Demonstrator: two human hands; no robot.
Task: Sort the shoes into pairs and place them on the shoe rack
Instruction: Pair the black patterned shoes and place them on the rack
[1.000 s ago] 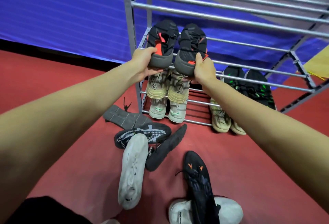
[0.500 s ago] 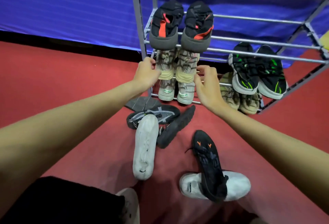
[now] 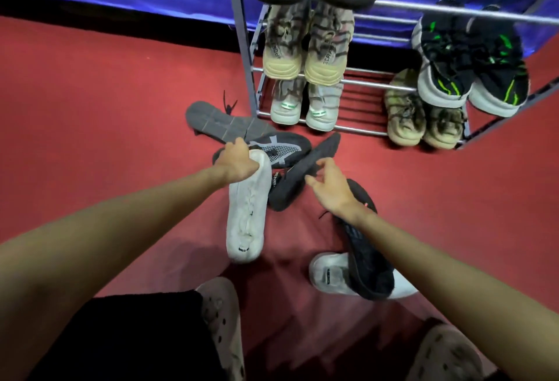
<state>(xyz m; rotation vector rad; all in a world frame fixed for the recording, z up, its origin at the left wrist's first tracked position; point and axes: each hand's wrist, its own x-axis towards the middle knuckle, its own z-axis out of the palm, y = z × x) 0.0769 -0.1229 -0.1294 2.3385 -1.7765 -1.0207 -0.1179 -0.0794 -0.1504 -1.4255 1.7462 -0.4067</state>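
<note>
From the head camera, the left hand (image 3: 237, 160) curls over the toe end of a white shoe (image 3: 246, 208) lying lengthwise on the red floor (image 3: 106, 102), fingers wrapped on it though not yet lifting it. The right hand (image 3: 328, 185) hovers half open, fingers loosely spread, just above a dark shoe (image 3: 298, 179) lying on its side; it holds nothing. A second white shoe (image 3: 331, 273) lies nearer the person, partly under a black shoe (image 3: 367, 262). The shoe rack (image 3: 375, 84) stands beyond, with pairs already on its bars. These knit shoes look light and soft on top, so they would likely fold if pinched there; the heel or sole edge seems the firmer place to hold.
</note>
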